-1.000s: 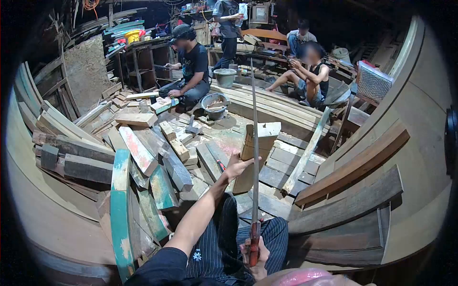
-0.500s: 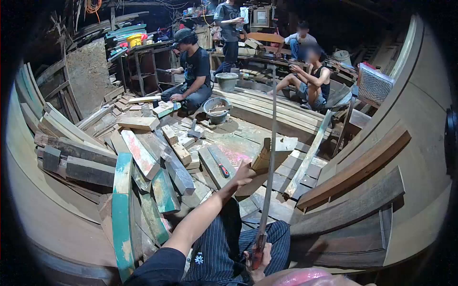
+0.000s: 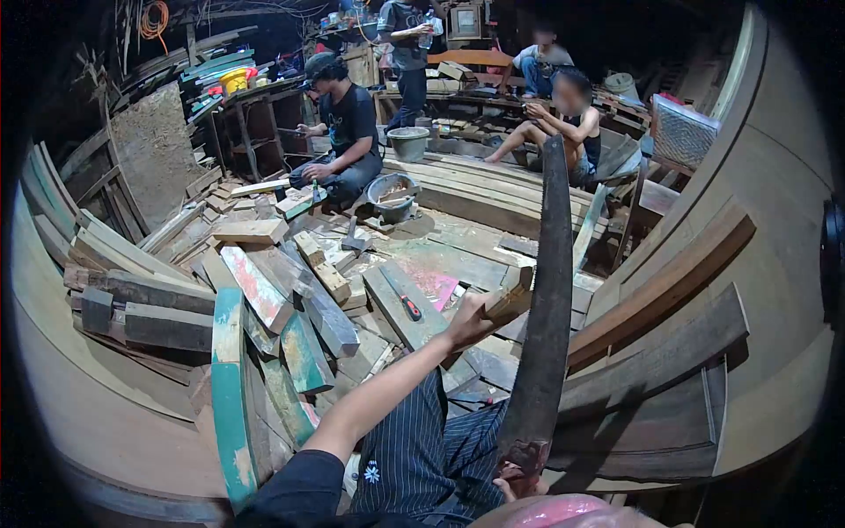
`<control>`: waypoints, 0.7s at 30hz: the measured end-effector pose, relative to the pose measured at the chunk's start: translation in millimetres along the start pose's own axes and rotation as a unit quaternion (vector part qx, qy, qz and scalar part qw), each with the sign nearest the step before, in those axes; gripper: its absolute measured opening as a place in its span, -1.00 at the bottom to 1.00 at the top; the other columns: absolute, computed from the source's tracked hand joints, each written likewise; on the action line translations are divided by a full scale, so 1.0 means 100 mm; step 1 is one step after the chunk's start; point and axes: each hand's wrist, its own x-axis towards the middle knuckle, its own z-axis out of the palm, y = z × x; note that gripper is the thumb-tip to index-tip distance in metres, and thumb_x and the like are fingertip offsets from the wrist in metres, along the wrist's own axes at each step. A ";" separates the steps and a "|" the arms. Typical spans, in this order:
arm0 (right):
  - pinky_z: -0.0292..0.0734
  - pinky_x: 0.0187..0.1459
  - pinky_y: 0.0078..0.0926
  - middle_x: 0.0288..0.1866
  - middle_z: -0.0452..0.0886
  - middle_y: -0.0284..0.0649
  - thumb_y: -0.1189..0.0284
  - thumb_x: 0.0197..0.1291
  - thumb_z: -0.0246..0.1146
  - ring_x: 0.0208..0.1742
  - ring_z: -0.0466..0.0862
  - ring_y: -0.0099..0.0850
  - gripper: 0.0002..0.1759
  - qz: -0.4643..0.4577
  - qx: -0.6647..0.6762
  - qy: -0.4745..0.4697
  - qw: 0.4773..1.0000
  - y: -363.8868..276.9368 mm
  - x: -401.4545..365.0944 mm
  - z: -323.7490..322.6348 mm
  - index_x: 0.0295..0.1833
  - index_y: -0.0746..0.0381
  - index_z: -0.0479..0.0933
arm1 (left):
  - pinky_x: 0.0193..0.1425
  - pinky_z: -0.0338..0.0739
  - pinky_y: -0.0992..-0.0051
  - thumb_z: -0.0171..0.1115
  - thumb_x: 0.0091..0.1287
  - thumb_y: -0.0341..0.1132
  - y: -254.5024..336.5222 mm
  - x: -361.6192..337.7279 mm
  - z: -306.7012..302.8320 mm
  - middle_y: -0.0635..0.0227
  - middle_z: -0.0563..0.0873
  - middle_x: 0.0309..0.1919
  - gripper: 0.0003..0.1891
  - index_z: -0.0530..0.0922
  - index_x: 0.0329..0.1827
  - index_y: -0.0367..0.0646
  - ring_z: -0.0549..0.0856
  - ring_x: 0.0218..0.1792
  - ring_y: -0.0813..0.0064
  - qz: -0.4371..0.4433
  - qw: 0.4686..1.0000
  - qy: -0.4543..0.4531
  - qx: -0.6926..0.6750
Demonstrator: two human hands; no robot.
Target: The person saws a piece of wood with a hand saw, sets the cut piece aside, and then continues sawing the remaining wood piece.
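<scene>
My left hand (image 3: 472, 323) is closed on the end of a wooden block (image 3: 510, 304), with my arm stretched forward. Much of that block lies behind the blade of a handsaw (image 3: 544, 290). My right hand (image 3: 504, 489), low in the view, grips the saw's reddish-brown handle. The long dark blade points up and away from me, its flat side towards the camera. Left of my left hand, a chisel-like tool with a red and black handle (image 3: 411, 308) rests on a flat board (image 3: 387, 295).
Painted and bare offcuts (image 3: 255, 282) are heaped on the left, with a hammer (image 3: 354, 238) beyond. Curved planks (image 3: 660, 299) line the right side. One person (image 3: 348, 132) sits by a bucket (image 3: 393, 201); another (image 3: 576, 128) sits farther right, and two more are behind.
The saw has turned from edge-on to flat towards me, its blade moving right. The wooden block in my left hand has tilted and now shows less.
</scene>
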 end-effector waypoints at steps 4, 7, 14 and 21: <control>0.59 -0.02 -0.45 0.12 0.60 -0.20 0.21 0.03 0.53 -0.01 0.63 -0.41 -0.27 0.041 0.026 0.036 0.998 0.09 -0.02 -0.11 0.26 0.25 0.41 | -0.41 0.49 0.40 0.41 0.24 -0.21 0.05 0.02 0.09 0.05 0.65 -0.52 -0.68 0.61 -0.25 -0.35 0.61 -0.53 0.53 0.010 0.999 -0.007 0.050; 0.57 0.01 -0.44 0.12 0.59 -0.20 0.20 0.05 0.51 0.01 0.62 -0.41 -0.28 0.064 0.094 0.075 0.991 0.05 0.06 -0.06 0.27 0.25 0.41 | -0.38 0.47 0.35 0.42 0.23 -0.15 0.01 0.00 0.14 0.08 0.64 -0.48 -0.66 0.60 -0.25 -0.30 0.62 -0.49 0.35 -0.019 0.999 -0.013 0.049; 0.53 0.08 -0.40 0.13 0.59 -0.20 0.17 0.10 0.46 0.06 0.60 -0.40 -0.31 0.099 0.282 0.143 0.944 -0.09 0.33 0.10 0.28 0.24 0.41 | -0.36 0.54 0.33 0.44 0.20 -0.17 0.12 0.04 0.19 -0.04 0.67 -0.43 -0.65 0.61 -0.16 -0.28 0.71 -0.44 0.14 0.022 0.996 -0.010 0.088; 0.49 0.14 -0.37 0.14 0.58 -0.21 0.15 0.15 0.42 0.10 0.58 -0.38 -0.33 0.108 0.417 0.173 0.886 -0.12 0.51 0.17 0.29 0.23 0.40 | -0.32 0.57 0.36 0.43 0.20 -0.21 0.07 0.02 0.28 0.02 0.71 -0.40 -0.65 0.62 -0.09 -0.29 0.74 -0.40 0.27 -0.015 0.998 -0.023 0.054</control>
